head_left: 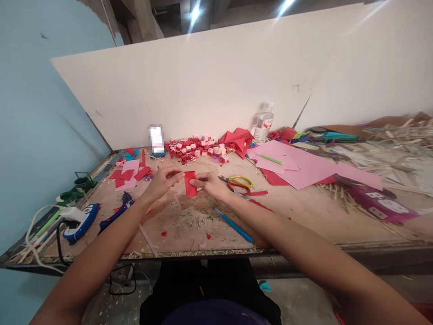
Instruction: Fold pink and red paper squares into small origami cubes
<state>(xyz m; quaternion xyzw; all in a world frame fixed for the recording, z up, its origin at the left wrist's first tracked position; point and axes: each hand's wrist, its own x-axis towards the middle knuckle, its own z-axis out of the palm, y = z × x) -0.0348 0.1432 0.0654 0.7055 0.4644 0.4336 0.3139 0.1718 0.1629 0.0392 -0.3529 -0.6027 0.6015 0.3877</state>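
Note:
A small piece of red paper (190,186) is held up over the middle of the table between both hands. My left hand (168,178) pinches its upper left edge with thumb and fingertips. On the other side, my right hand (210,184) grips the paper's right edge, the thumb lying across its front. Just right of that hand lie scissors (246,182) with yellow and red handles. A blue pen (234,225) rests below my right forearm, and a dark blue glue gun (118,211) lies left of my left forearm.
Pink and red folded paper pieces (196,149) are heaped at the back, beside a phone (156,141) on a stand. Pink sheets (297,164) and a water bottle (264,123) are at right. A blue-and-white power strip (81,224) with cables sits left. Thin sticks cover the far right.

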